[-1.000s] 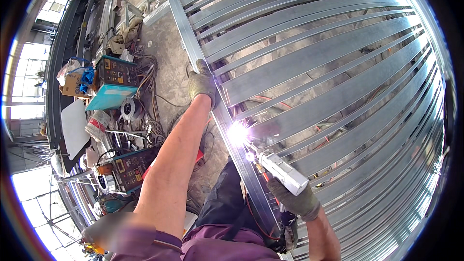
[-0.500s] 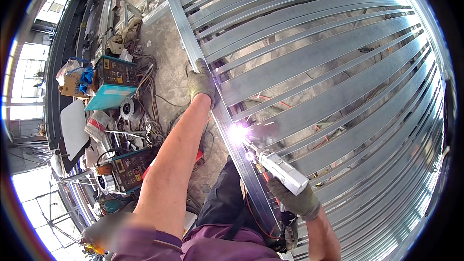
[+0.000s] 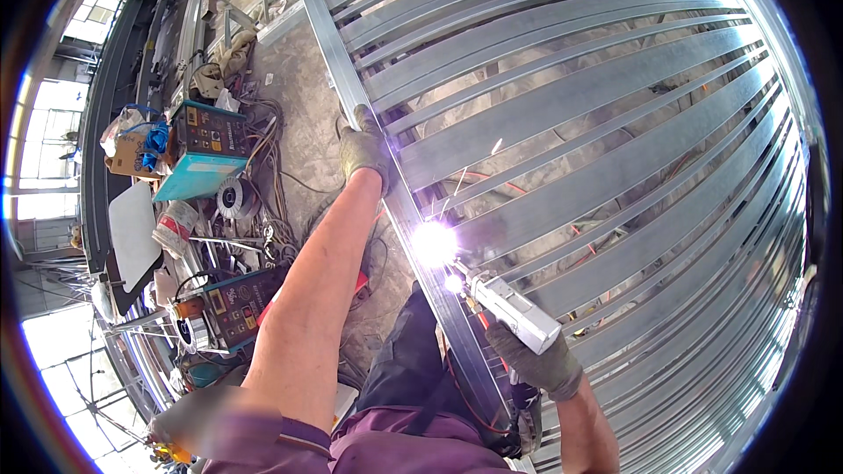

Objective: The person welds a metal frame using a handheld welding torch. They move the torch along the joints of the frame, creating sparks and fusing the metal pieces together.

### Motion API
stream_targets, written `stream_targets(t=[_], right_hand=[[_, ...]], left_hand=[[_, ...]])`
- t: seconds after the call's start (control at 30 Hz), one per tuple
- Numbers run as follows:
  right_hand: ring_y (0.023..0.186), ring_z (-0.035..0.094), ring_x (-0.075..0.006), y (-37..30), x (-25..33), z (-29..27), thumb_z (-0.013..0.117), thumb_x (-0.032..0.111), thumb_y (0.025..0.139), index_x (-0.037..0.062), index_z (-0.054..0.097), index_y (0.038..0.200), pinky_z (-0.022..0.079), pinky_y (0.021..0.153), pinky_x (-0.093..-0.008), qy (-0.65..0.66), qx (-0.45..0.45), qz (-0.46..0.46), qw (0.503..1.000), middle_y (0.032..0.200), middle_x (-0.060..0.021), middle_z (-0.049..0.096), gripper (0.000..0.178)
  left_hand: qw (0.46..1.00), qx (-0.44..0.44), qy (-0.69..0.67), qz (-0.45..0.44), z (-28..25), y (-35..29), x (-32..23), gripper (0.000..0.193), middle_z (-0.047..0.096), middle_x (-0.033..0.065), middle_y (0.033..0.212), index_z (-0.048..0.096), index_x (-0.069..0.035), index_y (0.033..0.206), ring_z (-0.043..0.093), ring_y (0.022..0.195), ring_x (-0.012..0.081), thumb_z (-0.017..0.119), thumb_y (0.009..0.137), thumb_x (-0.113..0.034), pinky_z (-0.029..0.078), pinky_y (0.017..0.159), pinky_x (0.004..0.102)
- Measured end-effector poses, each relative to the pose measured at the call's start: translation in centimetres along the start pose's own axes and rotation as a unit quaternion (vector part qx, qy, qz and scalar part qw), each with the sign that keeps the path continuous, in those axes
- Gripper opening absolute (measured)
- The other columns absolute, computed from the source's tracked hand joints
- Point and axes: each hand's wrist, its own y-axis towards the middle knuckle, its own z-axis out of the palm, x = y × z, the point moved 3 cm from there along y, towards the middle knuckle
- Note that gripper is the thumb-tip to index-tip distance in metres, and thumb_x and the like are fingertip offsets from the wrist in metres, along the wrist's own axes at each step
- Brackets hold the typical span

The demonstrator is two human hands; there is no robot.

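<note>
A gloved left hand, my left hand (image 3: 365,154), is closed over the long galvanized side rail (image 3: 329,39) of a large slatted metal frame. In my gloved right hand (image 3: 543,367) is a welding torch (image 3: 474,290) with a white boxy unit (image 3: 520,314) on it. Its tip meets the near side of the frame, where a bright welding arc (image 3: 435,244) glares and throws sparks. The glare hides the joint itself. Metal slats (image 3: 527,139) run from the rail toward the right. Part of my right hand's grip is hidden behind the white unit.
On the left stand two teal-and-black welding machines (image 3: 206,151) with a wire spool (image 3: 235,198) between them. Cables (image 3: 279,228) lie tangled on the concrete floor beside the frame. Hoses (image 3: 492,181) show beneath the slats. A cardboard box (image 3: 132,156) sits by the upper machine.
The arc's glare has grown larger and brighter, and sparks now fly up and to the right over the slats. Both hands have stayed nearly in place.
</note>
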Motion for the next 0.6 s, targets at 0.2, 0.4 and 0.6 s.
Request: stream_targets(t=[0.2, 0.4, 0.6], right_hand=[[0.108, 0.071, -0.0132, -0.1, -0.5, 0.1, 0.078, 0.01, 0.103, -0.0018, 0.066, 0.142, 0.059, 0.089, -0.0292, -0.024, 0.001, -0.027, 0.999, 0.123, -0.008, 0.076, 0.042], [0.103, 0.078, -0.0146, -0.3, -1.0, 0.1, 0.081, 0.015, 0.099, 0.0005, 0.072, 0.135, 0.063, 0.085, -0.0306, -0.008, -0.022, -0.012, 1.0, 0.116, -0.0093, 0.08, 0.04], [0.106, 0.078, -0.0169, -0.5, -1.0, -0.1, 0.081, 0.017, 0.1, 0.0006, 0.071, 0.137, 0.063, 0.086, -0.0319, -0.018, -0.011, 0.008, 1.0, 0.119, -0.0117, 0.08, 0.041]], left_hand=[[0.999, -0.039, 0.004, 0.016, 0.6, 1.5, 1.3, 0.086, 0.072, 0.0288, 0.132, 0.065, 0.005, 0.135, 0.068, 0.124, 0.0456, 0.04, 0.108, -0.072, 0.052, 0.105, 0.0507], [0.999, -0.035, -0.001, 0.014, 0.3, 0.6, 0.5, 0.085, 0.071, 0.0296, 0.131, 0.065, 0.005, 0.135, 0.068, 0.124, 0.0452, 0.04, 0.108, -0.072, 0.051, 0.107, 0.0511], [0.998, -0.038, -0.031, 0.025, 0.6, 0.7, 0.7, 0.084, 0.071, 0.0292, 0.134, 0.064, 0.005, 0.137, 0.067, 0.127, 0.0444, 0.041, 0.108, -0.07, 0.05, 0.108, 0.0496]])
